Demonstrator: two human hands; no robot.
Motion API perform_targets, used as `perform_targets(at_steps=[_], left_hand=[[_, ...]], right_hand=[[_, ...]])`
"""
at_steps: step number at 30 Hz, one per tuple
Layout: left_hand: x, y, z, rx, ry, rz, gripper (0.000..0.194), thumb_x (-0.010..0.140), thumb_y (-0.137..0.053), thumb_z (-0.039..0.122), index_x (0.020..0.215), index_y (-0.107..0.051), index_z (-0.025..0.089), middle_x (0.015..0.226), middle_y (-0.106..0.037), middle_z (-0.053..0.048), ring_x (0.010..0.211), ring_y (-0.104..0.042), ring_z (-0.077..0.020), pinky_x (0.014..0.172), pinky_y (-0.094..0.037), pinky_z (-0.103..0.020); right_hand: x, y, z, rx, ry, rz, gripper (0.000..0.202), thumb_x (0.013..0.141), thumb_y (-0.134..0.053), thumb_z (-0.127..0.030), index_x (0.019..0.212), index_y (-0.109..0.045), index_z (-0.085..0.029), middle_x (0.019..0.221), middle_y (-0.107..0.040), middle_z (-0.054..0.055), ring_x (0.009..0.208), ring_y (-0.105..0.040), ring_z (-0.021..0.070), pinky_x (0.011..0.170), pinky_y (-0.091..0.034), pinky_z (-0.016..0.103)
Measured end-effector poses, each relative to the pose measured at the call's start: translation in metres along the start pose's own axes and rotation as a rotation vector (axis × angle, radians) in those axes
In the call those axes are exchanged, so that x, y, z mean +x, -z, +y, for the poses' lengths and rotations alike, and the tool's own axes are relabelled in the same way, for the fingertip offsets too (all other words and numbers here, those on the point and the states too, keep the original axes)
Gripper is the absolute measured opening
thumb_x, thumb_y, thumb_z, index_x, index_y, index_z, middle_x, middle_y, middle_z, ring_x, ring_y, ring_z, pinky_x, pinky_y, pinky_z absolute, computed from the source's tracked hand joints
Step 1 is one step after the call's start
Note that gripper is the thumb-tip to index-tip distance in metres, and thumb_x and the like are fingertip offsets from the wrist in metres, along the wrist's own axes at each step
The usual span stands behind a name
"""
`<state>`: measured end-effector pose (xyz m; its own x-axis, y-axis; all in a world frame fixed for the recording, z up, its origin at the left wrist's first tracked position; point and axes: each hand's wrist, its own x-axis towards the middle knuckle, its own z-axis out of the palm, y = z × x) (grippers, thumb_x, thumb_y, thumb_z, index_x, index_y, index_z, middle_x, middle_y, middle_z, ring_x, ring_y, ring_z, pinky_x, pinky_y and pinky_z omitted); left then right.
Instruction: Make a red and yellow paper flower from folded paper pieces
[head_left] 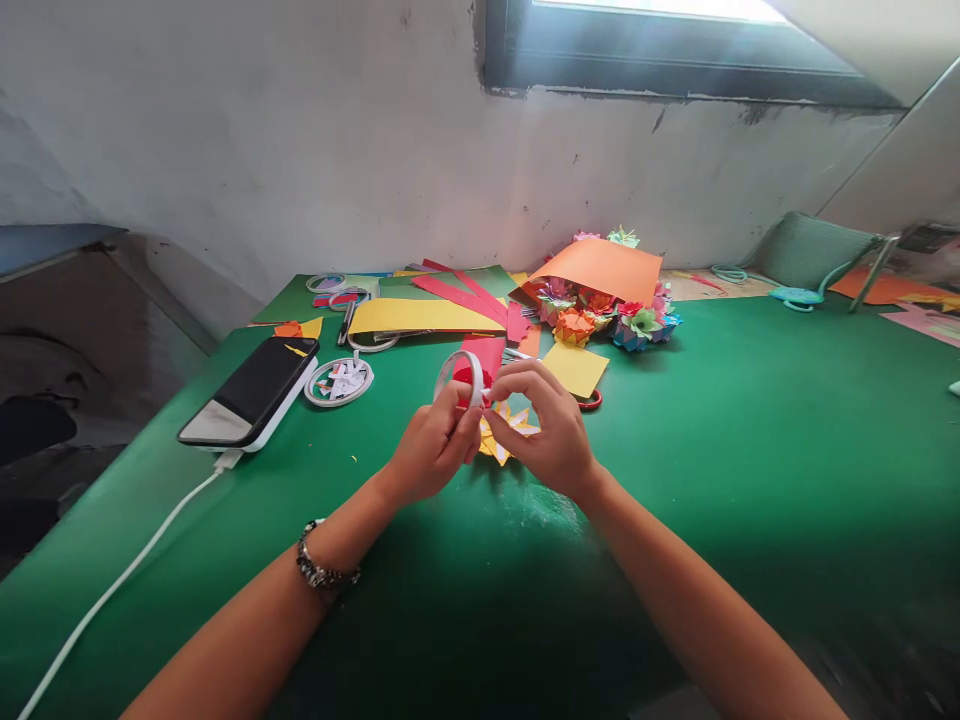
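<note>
My left hand [439,440] is closed around a narrow roll of white tape [475,372], held upright above the table. The fingers of my right hand [544,425] pinch a short white end of the tape [486,396] at the roll's right edge. Just below and behind both hands lies a yellow star-shaped paper piece [501,450] with white strips on its points, partly covered by my fingers. A yellow paper square [576,370] rests beyond my right hand, over a pair of scissors whose red handle [592,400] sticks out.
On the green table [750,450], a phone [259,385] lies on a white block with a white cable [127,575]. Left of my hands is a tape roll [339,382] filled with white scraps. Colored paper strips [427,316] and folded paper flowers [576,326] are at the back.
</note>
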<state>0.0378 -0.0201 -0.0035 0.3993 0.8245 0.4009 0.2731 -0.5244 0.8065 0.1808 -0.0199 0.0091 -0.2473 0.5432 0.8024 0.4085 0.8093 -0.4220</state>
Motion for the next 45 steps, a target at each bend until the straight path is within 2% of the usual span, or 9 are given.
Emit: perform_targets(at_steps=[5, 9, 14, 22, 34, 36, 38, 41, 45], left_hand=[[0.001, 0.002, 0.0, 0.044, 0.012, -0.019, 0.013, 0.085, -0.032, 0.03, 0.083, -0.039, 0.02, 0.046, -0.041, 0.008, 0.039, -0.037, -0.0086, 0.043, -0.029, -0.02], [0.001, 0.006, -0.001, 0.076, -0.046, -0.042, 0.016, 0.082, -0.034, 0.027, 0.089, -0.045, 0.017, 0.045, -0.032, 0.01, 0.038, -0.028, -0.0078, 0.04, -0.024, -0.02], [0.001, 0.006, -0.003, 0.168, -0.184, 0.025, 0.023, 0.079, -0.033, 0.019, 0.094, -0.05, 0.013, 0.048, -0.038, 0.008, 0.039, -0.03, -0.0067, 0.04, -0.025, -0.018], [0.003, 0.006, 0.004, 0.266, -0.142, 0.144, 0.029, 0.081, -0.037, 0.024, 0.086, -0.063, 0.011, 0.054, -0.055, 0.003, 0.042, -0.037, -0.0059, 0.042, -0.03, -0.017], [0.011, 0.025, 0.016, -0.199, 0.103, -0.156, 0.028, 0.075, -0.046, 0.031, 0.06, -0.061, 0.013, 0.045, -0.032, 0.006, 0.043, -0.023, -0.0055, 0.039, -0.021, -0.019], [0.013, 0.034, 0.01, -0.298, 0.168, -0.135, 0.026, 0.073, -0.049, 0.032, 0.061, -0.062, 0.013, 0.043, -0.025, 0.007, 0.04, -0.02, -0.0051, 0.039, -0.02, -0.019], [0.014, 0.048, 0.0, -0.377, 0.177, 0.142, 0.029, 0.072, -0.047, 0.037, 0.06, -0.061, 0.014, 0.041, -0.013, 0.009, 0.037, -0.013, -0.0051, 0.037, -0.019, -0.02], [0.016, 0.068, -0.019, -0.024, 0.185, 0.366, 0.032, 0.077, -0.041, 0.037, 0.071, -0.065, 0.016, 0.04, -0.023, 0.007, 0.038, -0.022, -0.0076, 0.041, -0.021, -0.021], [0.016, 0.062, -0.031, 0.842, 0.24, -0.102, 0.029, 0.077, -0.045, 0.037, 0.078, -0.067, 0.019, 0.073, -0.063, -0.005, 0.069, -0.053, -0.0186, 0.053, -0.033, -0.024]], right_hand=[[-0.001, -0.001, -0.002, 0.014, 0.062, 0.04, 0.017, 0.078, -0.052, -0.01, 0.069, -0.043, -0.022, 0.074, -0.054, 0.0, 0.071, -0.054, 0.0109, 0.063, -0.048, 0.025], [-0.003, -0.001, 0.0, -0.002, 0.034, 0.022, 0.013, 0.078, -0.052, -0.009, 0.08, -0.048, -0.021, 0.071, -0.056, -0.001, 0.067, -0.055, 0.01, 0.062, -0.049, 0.024], [-0.002, 0.0, 0.001, -0.08, 0.087, 0.035, 0.013, 0.079, -0.053, -0.009, 0.085, -0.057, -0.02, 0.073, -0.06, 0.001, 0.068, -0.057, 0.0103, 0.064, -0.05, 0.024], [-0.003, -0.001, 0.0, -0.101, 0.116, 0.085, 0.011, 0.076, -0.057, -0.008, 0.071, -0.057, -0.018, 0.071, -0.061, 0.002, 0.068, -0.058, 0.0111, 0.063, -0.049, 0.024], [0.003, 0.011, -0.006, 0.131, 0.066, -0.013, 0.011, 0.075, -0.06, -0.008, 0.071, -0.059, -0.018, 0.071, -0.059, 0.001, 0.069, -0.058, 0.0099, 0.061, -0.049, 0.023], [0.003, 0.018, -0.005, 0.209, 0.031, -0.002, 0.011, 0.075, -0.06, -0.009, 0.07, -0.059, -0.019, 0.07, -0.059, 0.0, 0.067, -0.057, 0.0096, 0.059, -0.048, 0.023], [0.005, 0.027, -0.001, 0.311, -0.054, 0.116, 0.011, 0.075, -0.06, -0.012, 0.068, -0.058, -0.02, 0.068, -0.058, -0.001, 0.064, -0.056, 0.0092, 0.057, -0.048, 0.024], [0.007, 0.036, 0.007, 0.41, -0.234, 0.319, 0.009, 0.071, -0.064, -0.019, 0.064, -0.058, -0.021, 0.064, -0.057, -0.002, 0.061, -0.055, 0.0091, 0.055, -0.047, 0.024], [0.005, 0.031, 0.016, 0.473, -0.494, 0.066, 0.002, 0.07, -0.062, -0.019, 0.068, -0.063, -0.021, 0.067, -0.062, -0.002, 0.064, -0.059, 0.0091, 0.06, -0.049, 0.024]])
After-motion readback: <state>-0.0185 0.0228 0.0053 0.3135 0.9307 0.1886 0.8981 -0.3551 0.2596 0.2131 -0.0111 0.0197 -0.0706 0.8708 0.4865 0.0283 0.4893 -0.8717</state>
